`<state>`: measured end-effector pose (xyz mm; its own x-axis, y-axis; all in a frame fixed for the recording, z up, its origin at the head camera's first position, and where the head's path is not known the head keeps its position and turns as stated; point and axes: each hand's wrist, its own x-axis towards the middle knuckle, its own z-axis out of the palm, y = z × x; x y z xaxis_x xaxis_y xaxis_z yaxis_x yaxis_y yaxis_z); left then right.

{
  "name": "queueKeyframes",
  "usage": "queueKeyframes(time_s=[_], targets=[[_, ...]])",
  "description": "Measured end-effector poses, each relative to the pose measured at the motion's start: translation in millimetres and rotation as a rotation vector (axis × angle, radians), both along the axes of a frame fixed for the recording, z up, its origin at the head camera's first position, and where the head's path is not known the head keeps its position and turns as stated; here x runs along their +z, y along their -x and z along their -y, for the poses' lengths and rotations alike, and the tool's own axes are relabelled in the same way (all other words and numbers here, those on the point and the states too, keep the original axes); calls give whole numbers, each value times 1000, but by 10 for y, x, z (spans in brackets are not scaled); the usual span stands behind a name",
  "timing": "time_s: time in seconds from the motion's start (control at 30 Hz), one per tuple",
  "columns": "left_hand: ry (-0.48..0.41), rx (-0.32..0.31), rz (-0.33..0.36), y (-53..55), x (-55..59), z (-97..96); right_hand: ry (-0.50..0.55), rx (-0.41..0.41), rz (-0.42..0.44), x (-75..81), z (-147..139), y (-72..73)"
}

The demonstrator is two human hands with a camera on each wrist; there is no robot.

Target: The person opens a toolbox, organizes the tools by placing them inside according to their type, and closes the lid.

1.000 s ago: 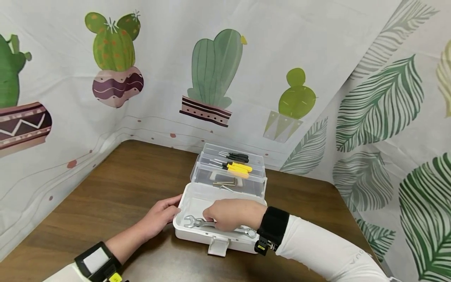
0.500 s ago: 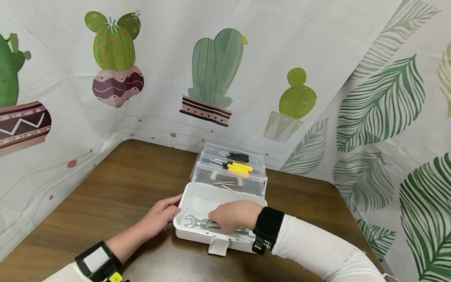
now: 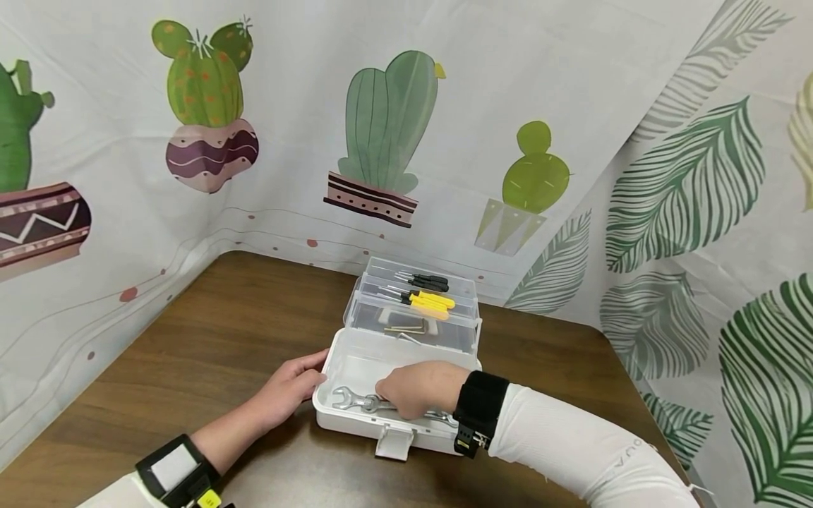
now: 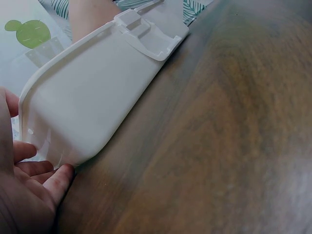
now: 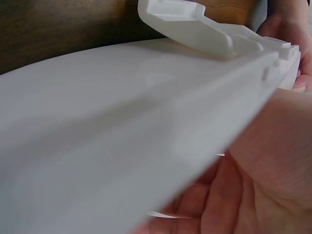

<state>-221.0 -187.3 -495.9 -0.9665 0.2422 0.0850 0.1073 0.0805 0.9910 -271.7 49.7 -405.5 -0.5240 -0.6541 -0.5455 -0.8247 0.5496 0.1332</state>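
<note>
An open white toolbox (image 3: pixel 356 425) stands on the table, its front latch (image 3: pixel 395 444) hanging down. My left hand (image 3: pixel 288 391) holds its left end, thumb at the rim and fingers against the outer wall. In the left wrist view, fingertips (image 4: pixel 58 181) touch the box's lower corner. My right hand (image 3: pixel 422 388) reaches into the box with curled fingers and grips a silver wrench (image 3: pixel 370 403); its fingertips are hidden in the head view. Another wrench's open end (image 3: pixel 344 397) lies to the left. Metal also shows under the wrist. In the right wrist view, the box wall hides most of the fingers (image 5: pixel 222 200).
Clear tiered trays (image 3: pixel 365 321) fan out behind the box. They hold black-handled screwdrivers (image 3: pixel 430 282), yellow-handled screwdrivers (image 3: pixel 435 303) and hex keys (image 3: pixel 406 329). Printed cloth hangs behind the wooden table (image 3: pixel 254 303).
My right hand has moved slightly to the right inside the box, and the wrench end beside it has shifted right too. It stays nearly still over the last half second. The left hand has not moved.
</note>
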Motion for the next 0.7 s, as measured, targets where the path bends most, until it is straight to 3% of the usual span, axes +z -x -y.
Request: queueKeyframes(time_s=[0.7], targets=[[-1,9,17,-6,11,7,7,-1,-32,4,10,-36]])
